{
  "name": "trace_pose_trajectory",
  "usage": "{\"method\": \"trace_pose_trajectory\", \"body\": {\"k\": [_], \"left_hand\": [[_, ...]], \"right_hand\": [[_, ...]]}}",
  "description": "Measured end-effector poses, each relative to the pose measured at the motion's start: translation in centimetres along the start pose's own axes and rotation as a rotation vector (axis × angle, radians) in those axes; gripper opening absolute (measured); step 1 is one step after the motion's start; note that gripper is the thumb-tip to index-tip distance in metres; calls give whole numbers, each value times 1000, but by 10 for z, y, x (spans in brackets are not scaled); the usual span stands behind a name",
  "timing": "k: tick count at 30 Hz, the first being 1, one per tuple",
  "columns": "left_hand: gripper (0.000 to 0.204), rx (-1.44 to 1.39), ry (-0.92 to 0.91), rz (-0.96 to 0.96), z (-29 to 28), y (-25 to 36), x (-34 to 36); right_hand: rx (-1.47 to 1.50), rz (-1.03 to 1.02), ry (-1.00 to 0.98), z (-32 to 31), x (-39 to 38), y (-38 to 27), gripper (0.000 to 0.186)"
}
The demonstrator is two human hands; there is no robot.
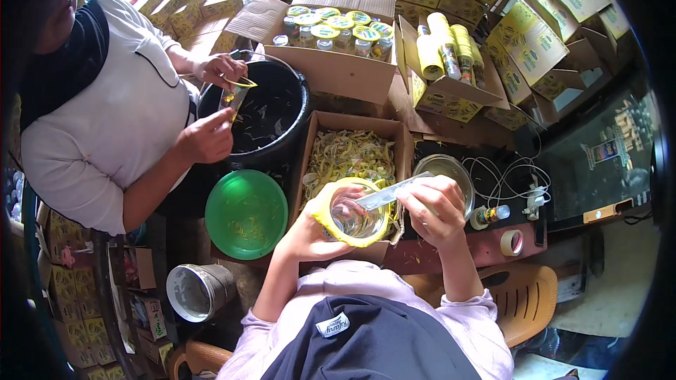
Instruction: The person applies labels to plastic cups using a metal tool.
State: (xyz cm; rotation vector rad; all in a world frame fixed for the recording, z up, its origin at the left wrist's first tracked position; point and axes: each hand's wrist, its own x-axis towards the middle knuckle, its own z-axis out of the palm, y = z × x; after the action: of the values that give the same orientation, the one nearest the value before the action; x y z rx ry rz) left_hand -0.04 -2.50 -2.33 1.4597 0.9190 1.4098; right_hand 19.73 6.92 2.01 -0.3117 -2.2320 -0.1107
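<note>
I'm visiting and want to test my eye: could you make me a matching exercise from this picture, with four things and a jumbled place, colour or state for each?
Things
1. Clear container
2. Flat strip
3. Round basin
4. Tape roll

Matches
A. Green, with yellow bits inside
B. Held in the person's right hand
C. On the reddish surface
D. Held in the person's left hand

Right pairs: 1-D, 2-B, 3-A, 4-C
</note>
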Motion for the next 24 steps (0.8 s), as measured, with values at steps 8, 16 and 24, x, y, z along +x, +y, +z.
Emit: {"method": "trace_pose_trajectory", "body": {"k": [8,16,24], "left_hand": [[74,18,-69,84,1,-9,2],[71,-111,-31,-54,3,1,2],[76,59,-46,95,-2,-3,2]], "right_hand": [[65,26,4,9,2,-3,23],[237,203,174,10,5,-3,24],[146,105,134,10,2,-6,16]]}}
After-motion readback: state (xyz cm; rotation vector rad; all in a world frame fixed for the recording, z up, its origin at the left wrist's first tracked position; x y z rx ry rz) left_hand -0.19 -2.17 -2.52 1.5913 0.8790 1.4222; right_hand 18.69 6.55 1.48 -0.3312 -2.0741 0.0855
